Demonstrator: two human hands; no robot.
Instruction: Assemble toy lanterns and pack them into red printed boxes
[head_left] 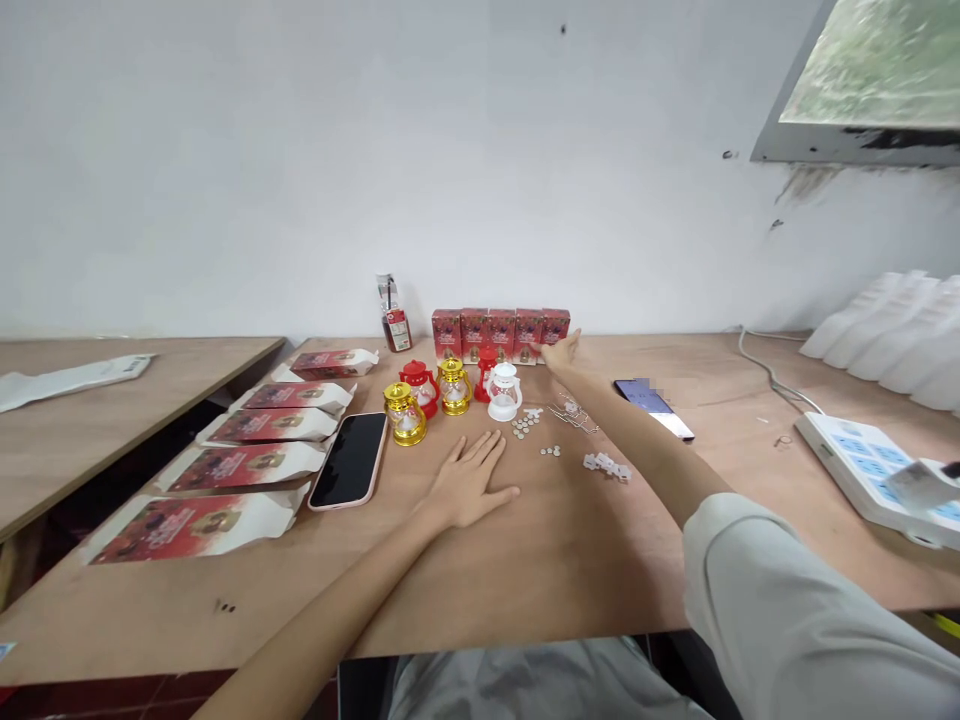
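Observation:
My left hand [469, 482] lies flat on the wooden table [525, 570], fingers spread, holding nothing, just in front of several small lanterns: a gold one [405, 414], a red one [419, 386], another gold one [454, 386] and a white one [504, 392]. My right arm reaches far across the table. My right hand [562, 350] touches the rightmost of a row of red boxes [500, 334] standing against the wall. Whether its fingers grip the box I cannot make out. Small button cells [525, 424] and white bits [607, 465] lie scattered between my arms.
Several flattened red-and-white cartons [247, 465] lie in a column at the left beside a dark phone [350, 460]. A second phone [654, 405] lies at the right. A small bottle [394, 315] stands by the wall. A white device [874, 475] and cable sit far right.

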